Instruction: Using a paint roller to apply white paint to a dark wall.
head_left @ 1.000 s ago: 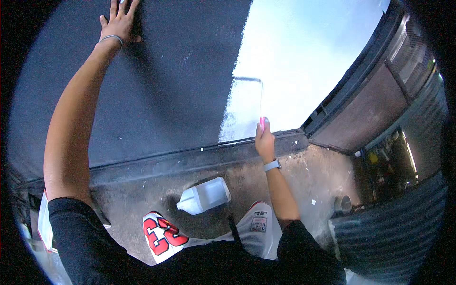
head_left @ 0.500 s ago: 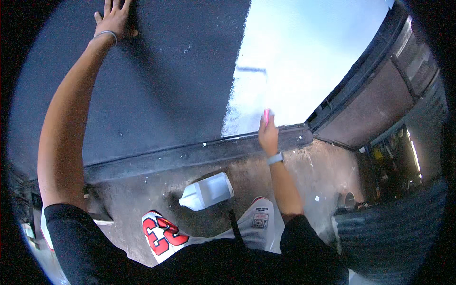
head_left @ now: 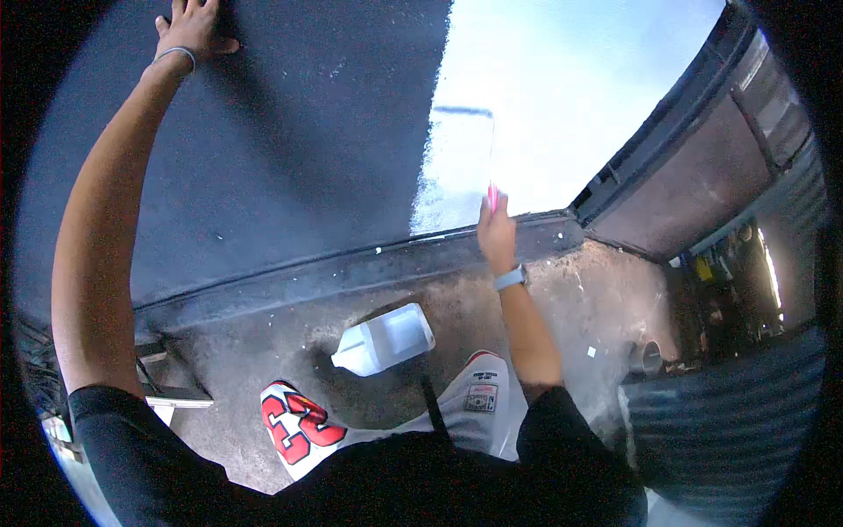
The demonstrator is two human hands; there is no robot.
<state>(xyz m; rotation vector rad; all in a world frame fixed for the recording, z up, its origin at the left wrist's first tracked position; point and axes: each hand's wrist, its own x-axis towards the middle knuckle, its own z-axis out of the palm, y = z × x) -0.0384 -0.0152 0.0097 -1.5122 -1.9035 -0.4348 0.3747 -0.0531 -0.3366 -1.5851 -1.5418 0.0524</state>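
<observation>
My left hand [head_left: 189, 31] rests with fingers spread on the dark grey wall [head_left: 290, 132] at upper left, its fingertips near the picture's top edge. My right hand [head_left: 497, 230] is closed round the pink handle [head_left: 493, 197] of a paint roller. From the handle a thin wire frame rises and bends left over the bright white painted area [head_left: 562, 114]. The roller's sleeve hardly stands out against that white. A ragged edge divides the white from the grey. Below, between my legs and the wall, a translucent plastic jug [head_left: 385, 341] lies on its side.
A dark ledge [head_left: 351, 270] runs along the wall's foot above the stained concrete floor [head_left: 237, 360]. To the right are a brown panel [head_left: 680, 189], a corrugated sheet [head_left: 720, 430] and a round container [head_left: 651, 356]. A light-coloured board [head_left: 180, 401] lies at lower left.
The whole view has shifted slightly, so the ledge and jug sit higher in the picture. My left hand shows a little farther left. My right hand keeps its hold on the roller.
</observation>
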